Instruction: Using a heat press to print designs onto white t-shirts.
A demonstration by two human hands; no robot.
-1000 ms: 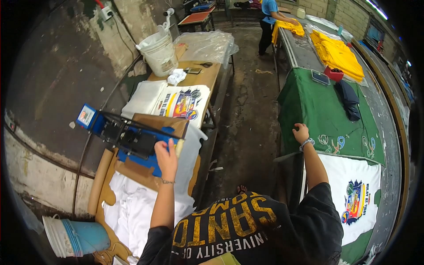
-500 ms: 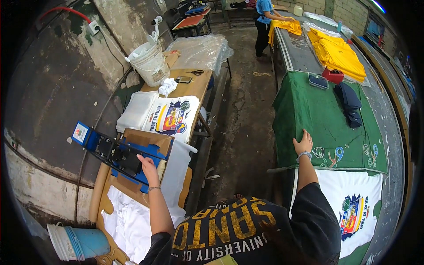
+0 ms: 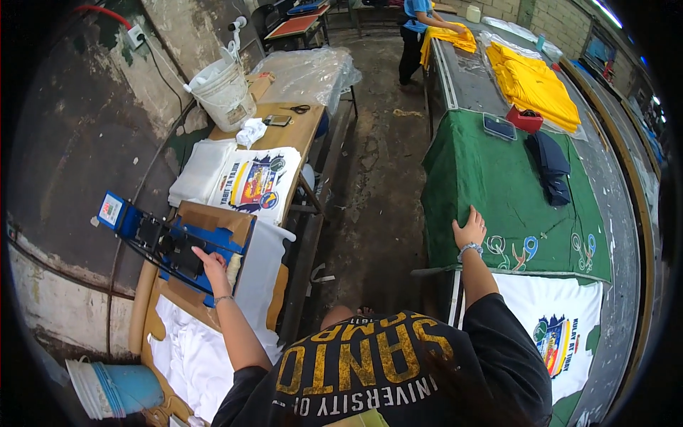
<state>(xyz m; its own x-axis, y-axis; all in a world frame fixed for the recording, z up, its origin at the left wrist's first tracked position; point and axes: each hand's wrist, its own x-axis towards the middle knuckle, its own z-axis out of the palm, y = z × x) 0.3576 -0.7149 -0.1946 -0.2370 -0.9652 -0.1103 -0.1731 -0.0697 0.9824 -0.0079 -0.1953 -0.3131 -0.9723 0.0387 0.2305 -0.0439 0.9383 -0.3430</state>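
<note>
My left hand (image 3: pixel 215 271) is over the blue and black heat press (image 3: pixel 186 257) on the left table. Its index finger stretches out to the black block on the press, and I see nothing held in it. A cream-coloured roll (image 3: pixel 233 270) is beside that hand, and brown cardboard (image 3: pixel 213 218) edges the press. On the right table, my right hand (image 3: pixel 470 230) rests open on the edge of a green cloth (image 3: pixel 498 185), fingers spread. Just nearer lies a white shirt (image 3: pixel 516 302) with a colourful print.
Beyond the press lie a printed white cloth (image 3: pixel 284 162) and a white bucket (image 3: pixel 226 99). White fabric (image 3: pixel 188 356) and a blue bucket (image 3: pixel 128 390) are at near left. Yellow shirts (image 3: pixel 533 85) and a person in blue (image 3: pixel 416 25) are far right. An aisle (image 3: pixel 373 213) separates the tables.
The whole view has shifted, so the tables appear a little further left. Both hands keep nearly the same places, the left by the press and the right on the green cloth.
</note>
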